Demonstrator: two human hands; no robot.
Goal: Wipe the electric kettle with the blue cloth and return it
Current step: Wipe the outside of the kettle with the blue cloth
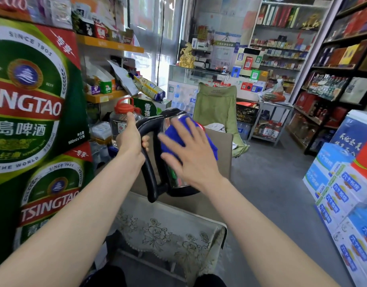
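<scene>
Left hand [130,139] clenched around the black handle of the electric kettle [174,179], right hand [191,154] flat, fingers spread, pressing blue cloth [172,134] on steel side, cloth mostly hidden beneath palm, kettle base cut off from sight

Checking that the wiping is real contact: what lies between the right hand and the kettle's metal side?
In the head view, the blue cloth lies between the right hand, spread flat, and the kettle; the left hand holds the black handle.
</scene>
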